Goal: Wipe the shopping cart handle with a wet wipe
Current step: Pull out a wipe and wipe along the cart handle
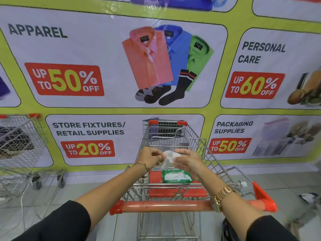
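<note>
A wire shopping cart (196, 145) stands in front of me, its orange handle (166, 206) running across the lower middle of the view. Above the child seat, my left hand (150, 158) and my right hand (188, 162) both pinch a white wet wipe (168, 158), which hangs crumpled between them. A green pack of wipes (176, 176) lies on the cart's red seat flap (154, 176), just below the hands. My right forearm crosses over the handle's right part and hides it there.
A second wire cart (20, 141) holding dark items stands at the left. A large sale banner (112, 66) covers the wall right behind the cart. Tiled floor (86, 190) lies on both sides, with a dark object at the lower right.
</note>
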Tool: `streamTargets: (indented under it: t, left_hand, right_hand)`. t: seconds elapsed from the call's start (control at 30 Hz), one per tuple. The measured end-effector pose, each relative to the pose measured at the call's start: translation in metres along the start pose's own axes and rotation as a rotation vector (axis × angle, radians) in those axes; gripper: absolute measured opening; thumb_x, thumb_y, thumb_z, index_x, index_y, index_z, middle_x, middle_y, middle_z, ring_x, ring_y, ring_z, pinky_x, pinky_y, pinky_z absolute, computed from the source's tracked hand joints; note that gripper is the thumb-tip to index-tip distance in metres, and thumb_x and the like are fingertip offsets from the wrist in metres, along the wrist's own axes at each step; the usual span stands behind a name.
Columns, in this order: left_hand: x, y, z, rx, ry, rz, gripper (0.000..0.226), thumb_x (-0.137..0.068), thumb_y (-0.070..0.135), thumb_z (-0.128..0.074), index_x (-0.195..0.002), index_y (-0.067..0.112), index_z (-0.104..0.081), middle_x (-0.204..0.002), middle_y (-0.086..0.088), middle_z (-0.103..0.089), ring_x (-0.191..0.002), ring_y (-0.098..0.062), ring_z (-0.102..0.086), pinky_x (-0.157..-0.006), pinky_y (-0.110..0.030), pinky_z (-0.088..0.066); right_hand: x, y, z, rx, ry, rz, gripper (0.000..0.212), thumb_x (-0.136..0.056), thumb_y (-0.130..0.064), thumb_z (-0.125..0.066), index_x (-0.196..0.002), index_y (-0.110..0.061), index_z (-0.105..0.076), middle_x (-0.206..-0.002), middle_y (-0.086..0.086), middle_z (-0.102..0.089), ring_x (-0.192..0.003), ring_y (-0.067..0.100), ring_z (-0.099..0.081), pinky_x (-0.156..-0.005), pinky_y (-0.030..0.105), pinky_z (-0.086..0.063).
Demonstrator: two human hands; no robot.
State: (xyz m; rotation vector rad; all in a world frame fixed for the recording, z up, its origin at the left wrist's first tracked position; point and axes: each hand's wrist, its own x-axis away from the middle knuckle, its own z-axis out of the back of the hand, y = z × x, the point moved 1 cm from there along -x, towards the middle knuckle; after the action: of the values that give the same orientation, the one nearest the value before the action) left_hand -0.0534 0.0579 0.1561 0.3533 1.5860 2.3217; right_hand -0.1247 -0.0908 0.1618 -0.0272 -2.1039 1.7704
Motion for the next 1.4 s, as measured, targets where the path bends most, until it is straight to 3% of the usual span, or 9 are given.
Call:
streamTargets:
  t: [0.17,0.33,0.47,0.6,0.77,0.9,1.0,1.2,1.4]
  left_hand:
    - [0.016,0.017,-0.008,-0.029,0.087,-0.027,0.009,-0.081,-0.001,-0.063,-0.081,-0.003,-0.071,-0.059,0.002,-0.061,-0.053,-0.01,-0.054,-0.051,-0.015,-0.05]
    - [0.038,0.029,-0.018,-0.004,0.184,-0.022,0.017,-0.082,0.003,-0.064,-0.068,0.013,-0.068,-0.064,-0.005,-0.064,-0.064,-0.022,-0.057,-0.068,-0.035,-0.054]
    - [0.059,0.038,-0.018,0.018,0.288,-0.003,0.013,-0.082,-0.001,-0.06,-0.092,-0.001,-0.068,-0.08,-0.011,-0.066,-0.073,-0.022,-0.061,-0.066,-0.027,-0.055]
    - [0.084,0.044,-0.011,0.165,0.367,0.067,0.009,-0.084,-0.002,-0.057,-0.088,-0.003,-0.066,-0.076,-0.013,-0.066,-0.061,-0.015,-0.061,-0.049,-0.014,-0.053]
    - [0.115,0.046,-0.021,0.596,0.385,0.267,0.014,-0.085,-0.003,-0.054,-0.072,-0.002,-0.057,-0.04,-0.004,-0.064,-0.037,-0.012,-0.063,-0.043,-0.02,-0.054]
    - [0.13,0.041,-0.031,0.73,0.407,0.34,0.003,-0.085,-0.007,-0.052,-0.086,-0.008,-0.054,-0.049,-0.013,-0.066,-0.037,-0.015,-0.063,-0.04,-0.023,-0.055]
    - [0.133,0.036,-0.033,0.691,0.459,0.405,0.002,-0.082,-0.01,-0.053,-0.081,-0.01,-0.054,-0.048,-0.016,-0.063,-0.031,-0.014,-0.06,-0.036,-0.021,-0.052]
    - [0.125,0.037,-0.023,0.414,0.485,0.261,0.017,-0.082,-0.012,-0.051,-0.083,0.003,-0.058,-0.066,-0.017,-0.061,-0.031,-0.011,-0.057,-0.035,-0.018,-0.05]
    - [0.15,0.013,-0.035,0.006,0.39,0.326,0.033,-0.079,-0.008,-0.057,-0.104,0.009,-0.045,-0.068,-0.016,-0.064,-0.04,-0.02,-0.057,-0.035,-0.024,-0.049]
  right_hand:
    - [0.017,-0.005,0.019,0.138,0.085,0.062,0.029,-0.07,0.015,-0.067,-0.086,-0.009,-0.06,-0.102,0.018,-0.061,-0.071,0.023,-0.063,-0.042,0.017,-0.05]
    - [0.038,0.0,0.047,0.469,0.23,0.18,0.025,-0.074,0.005,-0.064,-0.091,-0.012,-0.066,-0.102,0.01,-0.064,-0.084,0.024,-0.062,-0.064,0.033,-0.058]
    - [0.062,-0.003,0.077,0.591,0.361,0.273,0.028,-0.076,-0.001,-0.062,-0.101,-0.011,-0.067,-0.106,0.006,-0.065,-0.072,0.015,-0.059,-0.047,0.015,-0.047]
    - [0.082,-0.012,0.1,0.398,0.353,0.245,0.034,-0.076,0.001,-0.063,-0.108,-0.008,-0.064,-0.105,0.011,-0.063,-0.067,0.017,-0.06,-0.055,0.025,-0.053]
    - [0.103,-0.022,0.104,0.029,0.285,0.094,0.015,-0.076,0.007,-0.061,-0.082,-0.005,-0.068,-0.085,0.012,-0.063,-0.072,0.026,-0.053,-0.06,0.038,-0.05]
    - [0.108,-0.016,0.101,0.012,0.226,0.037,0.029,-0.077,0.012,-0.056,-0.101,-0.002,-0.065,-0.101,0.013,-0.064,-0.097,0.034,-0.064,-0.085,0.042,-0.054]
    - [0.108,-0.007,0.1,0.118,0.215,-0.019,0.024,-0.078,0.012,-0.058,-0.088,-0.01,-0.065,-0.111,0.016,-0.062,-0.112,0.046,-0.055,-0.091,0.045,-0.049]
    - [0.101,-0.011,0.094,0.25,0.214,0.016,0.029,-0.078,0.011,-0.059,-0.074,-0.017,-0.067,-0.111,0.014,-0.066,-0.098,0.04,-0.064,-0.086,0.051,-0.052]
    - [0.107,0.011,0.085,0.779,0.236,0.018,0.019,-0.077,0.004,-0.065,-0.086,-0.012,-0.068,-0.114,0.01,-0.063,-0.095,0.026,-0.062,-0.08,0.033,-0.054]
